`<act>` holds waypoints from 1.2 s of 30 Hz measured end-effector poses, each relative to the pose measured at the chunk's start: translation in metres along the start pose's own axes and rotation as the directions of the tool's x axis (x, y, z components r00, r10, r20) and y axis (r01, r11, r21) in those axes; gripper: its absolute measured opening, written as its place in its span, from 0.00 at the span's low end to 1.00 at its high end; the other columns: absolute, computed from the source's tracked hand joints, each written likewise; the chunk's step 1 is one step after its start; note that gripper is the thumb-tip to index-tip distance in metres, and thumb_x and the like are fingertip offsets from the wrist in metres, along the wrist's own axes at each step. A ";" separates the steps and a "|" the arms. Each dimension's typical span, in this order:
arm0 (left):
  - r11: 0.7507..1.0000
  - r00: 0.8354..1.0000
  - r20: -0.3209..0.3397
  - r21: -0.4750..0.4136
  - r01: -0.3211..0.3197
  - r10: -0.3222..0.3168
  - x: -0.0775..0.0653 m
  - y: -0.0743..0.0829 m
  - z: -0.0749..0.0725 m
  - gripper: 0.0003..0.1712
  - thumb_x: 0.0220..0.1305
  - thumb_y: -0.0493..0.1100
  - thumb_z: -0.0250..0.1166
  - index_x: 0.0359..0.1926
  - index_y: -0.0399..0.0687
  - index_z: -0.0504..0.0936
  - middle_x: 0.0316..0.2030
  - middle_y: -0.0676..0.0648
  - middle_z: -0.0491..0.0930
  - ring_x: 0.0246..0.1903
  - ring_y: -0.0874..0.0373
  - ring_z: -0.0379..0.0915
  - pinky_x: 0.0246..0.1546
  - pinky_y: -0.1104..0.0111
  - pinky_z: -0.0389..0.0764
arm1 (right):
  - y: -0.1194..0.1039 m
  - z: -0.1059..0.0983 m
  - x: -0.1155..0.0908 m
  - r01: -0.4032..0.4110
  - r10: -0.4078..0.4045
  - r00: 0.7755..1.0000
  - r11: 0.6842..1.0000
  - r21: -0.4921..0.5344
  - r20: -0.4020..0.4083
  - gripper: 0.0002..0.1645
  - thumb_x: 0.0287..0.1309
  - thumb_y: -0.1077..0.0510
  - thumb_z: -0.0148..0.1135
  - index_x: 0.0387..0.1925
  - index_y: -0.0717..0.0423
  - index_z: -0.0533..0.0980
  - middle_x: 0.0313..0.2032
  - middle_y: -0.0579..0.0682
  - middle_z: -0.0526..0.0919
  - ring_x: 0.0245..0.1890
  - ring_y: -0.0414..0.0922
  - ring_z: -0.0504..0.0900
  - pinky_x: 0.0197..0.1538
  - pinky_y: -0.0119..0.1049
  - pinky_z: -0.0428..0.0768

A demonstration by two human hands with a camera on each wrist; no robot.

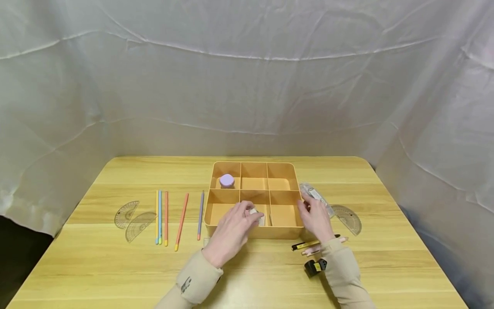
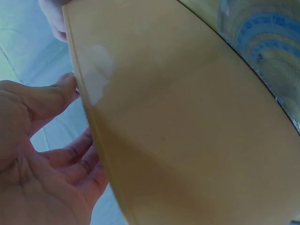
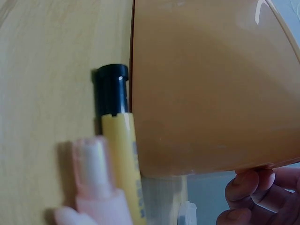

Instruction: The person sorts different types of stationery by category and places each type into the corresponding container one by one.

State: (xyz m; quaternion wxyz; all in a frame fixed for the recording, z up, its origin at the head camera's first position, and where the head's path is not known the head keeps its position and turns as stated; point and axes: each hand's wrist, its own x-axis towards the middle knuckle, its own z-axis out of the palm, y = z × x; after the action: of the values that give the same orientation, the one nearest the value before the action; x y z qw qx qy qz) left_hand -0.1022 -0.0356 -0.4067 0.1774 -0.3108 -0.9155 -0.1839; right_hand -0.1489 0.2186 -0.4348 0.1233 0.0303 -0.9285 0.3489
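Note:
An orange-tan organizer box (image 1: 254, 233) with several compartments sits mid-table. My left hand (image 1: 231, 229) reaches over its front middle compartment, thumb and fingertips pinching a small white block (image 1: 253, 211). Another small pale piece (image 1: 262, 221) shows just below it in that compartment. In the left wrist view the fingertips of this left hand (image 2: 56, 145) are partly hidden behind the box's front wall (image 2: 178, 117). My right hand (image 1: 316, 216) grips the box's right side, its curled fingers (image 3: 248, 187) against the wall in the right wrist view. A purple-topped round item (image 1: 227, 180) stands in the back left compartment.
Left of the box lie several coloured pencils (image 1: 183, 221) and two clear protractors (image 1: 140, 225). To the right are a clear case (image 1: 316, 195), another protractor (image 1: 348, 219), a yellow-black pen (image 1: 305, 245) and pink pens (image 1: 311, 250). A clear blue-marked piece (image 2: 267, 42) lies before the box.

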 end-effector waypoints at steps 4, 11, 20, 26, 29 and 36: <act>0.999 0.999 -0.020 0.036 0.029 -0.028 0.007 -0.002 0.005 0.12 0.65 0.42 0.67 0.49 0.55 0.87 0.50 0.45 0.81 0.45 0.52 0.76 0.45 0.63 0.83 | -0.001 0.000 0.000 -0.002 0.002 1.000 1.000 -0.003 -0.001 0.23 0.67 0.62 0.54 0.59 0.73 0.76 0.21 0.53 0.76 0.16 0.38 0.65 0.21 0.29 0.63; 0.998 0.998 0.002 0.027 0.062 -0.062 0.012 -0.003 0.010 0.13 0.65 0.43 0.68 0.50 0.54 0.87 0.49 0.47 0.82 0.48 0.51 0.76 0.51 0.61 0.81 | -0.001 0.001 -0.001 0.012 -0.012 1.000 1.000 -0.002 -0.004 0.23 0.67 0.63 0.55 0.58 0.74 0.76 0.20 0.53 0.76 0.16 0.36 0.64 0.21 0.29 0.63; 0.983 0.991 0.032 -0.124 0.133 -0.130 0.006 -0.015 -0.003 0.21 0.69 0.48 0.64 0.59 0.46 0.82 0.62 0.38 0.77 0.63 0.42 0.71 0.64 0.48 0.76 | -0.001 -0.001 0.000 -0.007 0.007 1.000 1.000 0.006 0.010 0.24 0.68 0.62 0.54 0.60 0.73 0.75 0.21 0.53 0.76 0.16 0.38 0.65 0.19 0.29 0.63; 0.956 0.973 -0.002 -0.189 0.225 -0.230 -0.002 -0.044 -0.026 0.28 0.67 0.48 0.66 0.65 0.43 0.76 0.68 0.35 0.69 0.68 0.36 0.65 0.69 0.40 0.68 | 0.000 -0.002 0.000 0.004 -0.004 1.000 1.000 0.001 0.005 0.24 0.68 0.63 0.54 0.60 0.74 0.75 0.20 0.53 0.75 0.16 0.38 0.65 0.21 0.29 0.63; 0.938 0.954 -0.029 -0.190 0.289 -0.299 -0.007 -0.064 -0.032 0.29 0.68 0.47 0.66 0.66 0.41 0.75 0.68 0.33 0.69 0.67 0.35 0.65 0.67 0.39 0.69 | 0.000 -0.001 0.001 0.012 -0.012 1.000 1.000 -0.003 -0.003 0.23 0.68 0.63 0.54 0.59 0.74 0.75 0.20 0.54 0.76 0.17 0.39 0.66 0.22 0.30 0.64; 0.861 0.879 0.014 -0.191 0.471 -0.477 -0.020 -0.099 -0.046 0.28 0.69 0.46 0.64 0.65 0.37 0.74 0.59 0.30 0.74 0.62 0.34 0.69 0.58 0.42 0.76 | 0.000 0.000 0.001 0.004 -0.004 1.000 1.000 0.003 0.005 0.23 0.67 0.63 0.55 0.59 0.74 0.75 0.21 0.54 0.76 0.17 0.39 0.66 0.22 0.30 0.64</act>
State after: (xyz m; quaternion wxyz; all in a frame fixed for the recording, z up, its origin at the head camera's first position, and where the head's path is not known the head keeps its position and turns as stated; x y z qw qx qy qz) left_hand -0.1407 -0.1394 -0.3983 0.1118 -0.0885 -0.9390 -0.3130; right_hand -0.1493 0.2187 -0.4343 0.1219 0.0330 -0.9282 0.3500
